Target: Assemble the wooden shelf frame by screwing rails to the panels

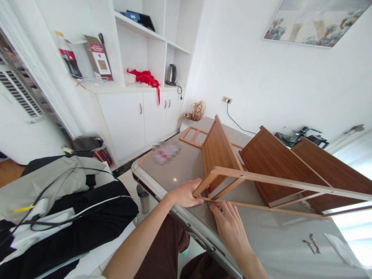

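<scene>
Head-worn view, forward and down over table (pixel 270 240)

Colours and patterns in your field of view. The wooden frame (pixel 279 182) before you is light orange-tan; its panels (pixel 279 162) are a deeper reddish brown. Your tabletop (pixel 279 228) is grey, and your trousers (pixel 162 244) are dark brown. To your left, garments in pale grey (pixel 64 174) and black (pixel 95 213) accompany a bright yellow strip (pixel 21 209). Note the white cabinet (pixel 122 116), red ribbon (pixel 145 77), silver-and-black kettle (pixel 172 73) and red-labelled bottle (pixel 68 56) with an orange-yellow cap. Dark parallel slots stripe the white appliance (pixel 14 131). Above you, the picture (pixel 316 23) shows multicoloured floral clusters on a pale ground against white wall (pixel 247 69).
</scene>
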`<state>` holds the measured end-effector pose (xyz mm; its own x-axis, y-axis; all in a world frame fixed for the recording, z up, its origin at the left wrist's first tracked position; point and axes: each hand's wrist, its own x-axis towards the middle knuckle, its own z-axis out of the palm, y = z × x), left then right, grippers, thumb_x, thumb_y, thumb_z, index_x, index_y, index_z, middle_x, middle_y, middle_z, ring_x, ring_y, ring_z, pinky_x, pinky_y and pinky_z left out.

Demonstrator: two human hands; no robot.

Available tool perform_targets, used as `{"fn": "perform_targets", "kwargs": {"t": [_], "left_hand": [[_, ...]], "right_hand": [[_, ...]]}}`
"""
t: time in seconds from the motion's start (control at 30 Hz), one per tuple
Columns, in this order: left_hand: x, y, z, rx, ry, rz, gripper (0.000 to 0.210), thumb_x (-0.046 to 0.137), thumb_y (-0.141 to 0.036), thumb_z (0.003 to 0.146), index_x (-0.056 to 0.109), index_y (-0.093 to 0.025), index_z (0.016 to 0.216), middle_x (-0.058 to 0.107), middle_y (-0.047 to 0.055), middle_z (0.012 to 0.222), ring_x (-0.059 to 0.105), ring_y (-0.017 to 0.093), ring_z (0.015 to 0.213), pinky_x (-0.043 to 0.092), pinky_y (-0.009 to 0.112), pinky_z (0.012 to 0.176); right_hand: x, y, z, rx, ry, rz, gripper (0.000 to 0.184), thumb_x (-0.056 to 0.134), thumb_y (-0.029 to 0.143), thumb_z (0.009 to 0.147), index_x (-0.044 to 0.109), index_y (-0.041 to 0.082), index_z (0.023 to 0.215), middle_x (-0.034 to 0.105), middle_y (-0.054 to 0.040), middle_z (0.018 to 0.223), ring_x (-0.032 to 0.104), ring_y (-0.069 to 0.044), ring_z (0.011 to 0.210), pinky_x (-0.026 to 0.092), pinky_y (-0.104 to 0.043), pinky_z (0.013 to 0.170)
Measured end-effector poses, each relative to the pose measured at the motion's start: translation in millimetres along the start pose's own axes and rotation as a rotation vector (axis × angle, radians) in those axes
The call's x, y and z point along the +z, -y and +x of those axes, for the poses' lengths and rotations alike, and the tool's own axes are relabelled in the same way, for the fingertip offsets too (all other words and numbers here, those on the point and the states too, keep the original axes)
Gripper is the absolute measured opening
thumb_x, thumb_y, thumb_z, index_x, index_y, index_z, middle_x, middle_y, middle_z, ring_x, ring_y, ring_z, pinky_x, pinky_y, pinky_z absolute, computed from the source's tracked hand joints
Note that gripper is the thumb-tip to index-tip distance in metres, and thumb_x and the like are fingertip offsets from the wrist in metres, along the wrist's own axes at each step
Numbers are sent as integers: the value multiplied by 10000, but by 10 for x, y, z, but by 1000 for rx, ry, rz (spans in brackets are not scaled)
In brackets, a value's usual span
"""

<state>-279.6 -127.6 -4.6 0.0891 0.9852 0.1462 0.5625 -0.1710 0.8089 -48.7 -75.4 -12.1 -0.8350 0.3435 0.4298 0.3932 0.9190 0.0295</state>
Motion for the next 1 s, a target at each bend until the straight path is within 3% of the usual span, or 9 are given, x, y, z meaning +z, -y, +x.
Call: {"fn": "perform_targets", "kwargs": {"t": [0.37,0.77,1.0], "left_hand": [[28,34,12,-14,11,3,476,718,-278,776,556,-270,1223,639,22,1227,622,234,1135,492,314,923],[26,26,7,-7,10,14,492,710,-275,778,545,-282,1242,623,12,1250,619,232,1140,497,305,923],[10,-16,-6,-42,15,7,531,707,-274,777,542,-281,1282,622,19,1284,636,227,1106,499,304,932]], "right_hand": [[-67,25,94,-48,69,-84,295,401,27,928,647,187,965,573,-82,934,494,-232,833,400,-374,752],[-3,34,16,20,-26,18,221,441,126,983,654,186,985,608,-76,928,528,-221,864,402,-355,773],[-31,30,11,79,-93,122,267,422,177,1011,676,211,935,636,-40,828,579,-184,821,415,-318,751]]}}
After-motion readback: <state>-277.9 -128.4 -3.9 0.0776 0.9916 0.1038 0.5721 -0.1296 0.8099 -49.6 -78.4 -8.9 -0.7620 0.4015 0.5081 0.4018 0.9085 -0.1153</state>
